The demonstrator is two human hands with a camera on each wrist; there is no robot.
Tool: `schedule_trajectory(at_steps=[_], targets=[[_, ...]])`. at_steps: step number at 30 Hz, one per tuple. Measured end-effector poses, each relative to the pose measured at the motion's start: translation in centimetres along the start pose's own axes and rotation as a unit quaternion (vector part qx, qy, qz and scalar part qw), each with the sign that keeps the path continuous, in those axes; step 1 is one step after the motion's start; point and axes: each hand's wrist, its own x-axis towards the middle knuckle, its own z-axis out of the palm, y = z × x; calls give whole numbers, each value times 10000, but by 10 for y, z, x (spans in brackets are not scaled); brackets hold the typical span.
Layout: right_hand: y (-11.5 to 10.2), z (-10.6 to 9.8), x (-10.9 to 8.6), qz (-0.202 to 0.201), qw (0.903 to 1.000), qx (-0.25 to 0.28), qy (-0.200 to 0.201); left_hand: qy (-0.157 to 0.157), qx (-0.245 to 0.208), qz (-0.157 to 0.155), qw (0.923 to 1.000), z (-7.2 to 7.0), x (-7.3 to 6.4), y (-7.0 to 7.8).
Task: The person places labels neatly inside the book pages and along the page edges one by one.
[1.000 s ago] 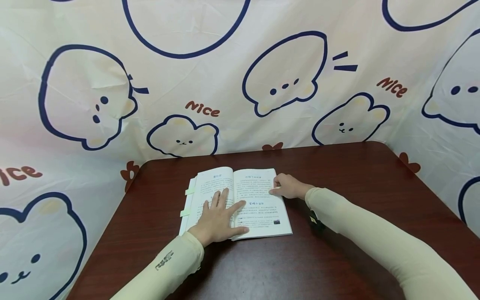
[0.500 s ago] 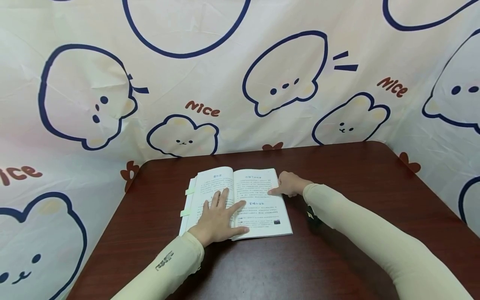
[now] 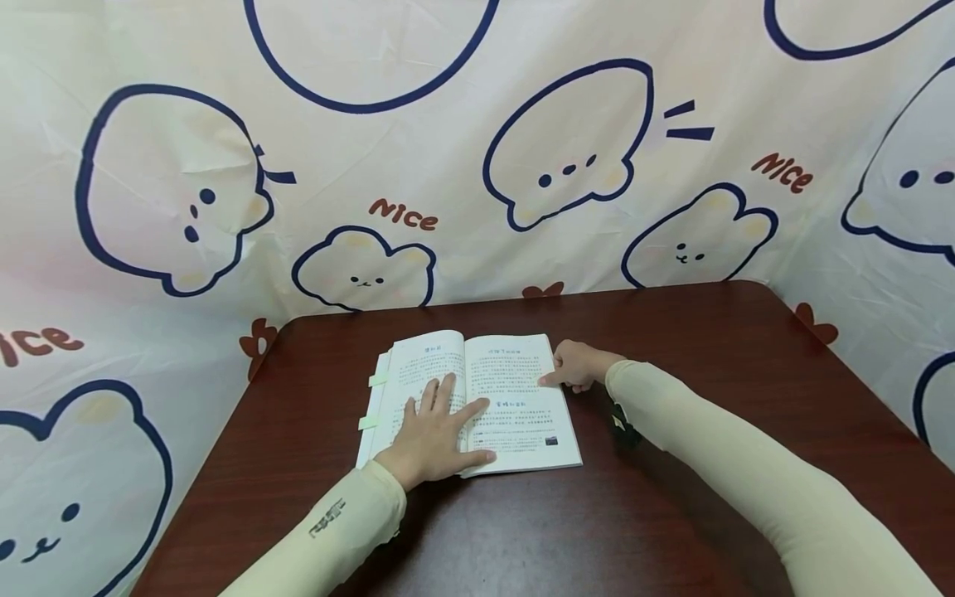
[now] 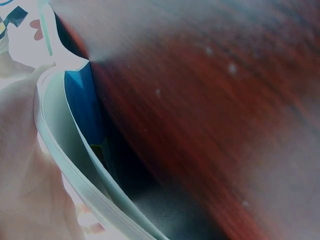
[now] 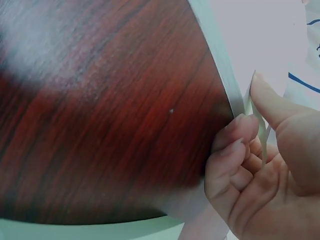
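Note:
An open book (image 3: 522, 435) with printed pages lies on the table. My left hand (image 3: 429, 435) rests across its lower middle, fingers spread, holding the pages flat. In the left wrist view part of this hand shows blurred beside the curved page edges (image 4: 55, 137). My right hand (image 3: 582, 366) is at the book's right edge, thumb over the page and the other fingers curled. The right wrist view shows a narrow pale green sticky tab (image 5: 261, 131) between thumb and curled fingers, its upper end under the thumb at the page edge.
Two pale green sticky tabs (image 3: 378, 381) stick out from the book's left side. The dark reddish-brown table (image 3: 492, 539) extends around the book. Behind it hangs a white cloth (image 3: 462, 166) printed with cartoon bears.
The right hand has shifted slightly outward at the right page edge, its index finger curling back off the page while the thumb stays on it. The left hand and book have stayed in place.

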Motion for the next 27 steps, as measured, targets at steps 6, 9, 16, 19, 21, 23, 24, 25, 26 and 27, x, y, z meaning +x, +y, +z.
schedule_trajectory(at_steps=[6, 9, 16, 19, 21, 23, 24, 25, 26, 27], targets=[[3, -1, 1, -148, 9998, 39, -85, -26, 3, -10, 10000, 0, 0, 0], [6, -3, 1, -333, 9992, 7, -221, -53, -8, -10, 10000, 0, 0, 0], [12, -3, 4, -626, 9979, 78, -178, -39, 10, -5, 10000, -2, 1, 0], [14, -3, 6, -714, 9974, 55, -120, -50, 5, -10, 10000, -2, 0, 0], [16, -2, 8, -765, 9970, 24, -94, -60, -1, -9, 10000, -2, 0, 0], [17, -2, 9, -796, 9968, 43, -67, -75, -13, -5, 10000, -2, 0, 1], [17, -2, 9, -805, 9967, 69, -53, -77, -11, -3, 10000, -2, 0, 1], [17, -2, 10, -830, 9965, 96, -40, -79, -11, -4, 10000, -2, 0, 1], [17, -2, 10, -864, 9962, 119, -28, -84, -4, -6, 10000, -2, 0, 1], [16, -2, 10, -911, 9957, 139, -7, -82, 3, -10, 10000, -2, 0, 1]])
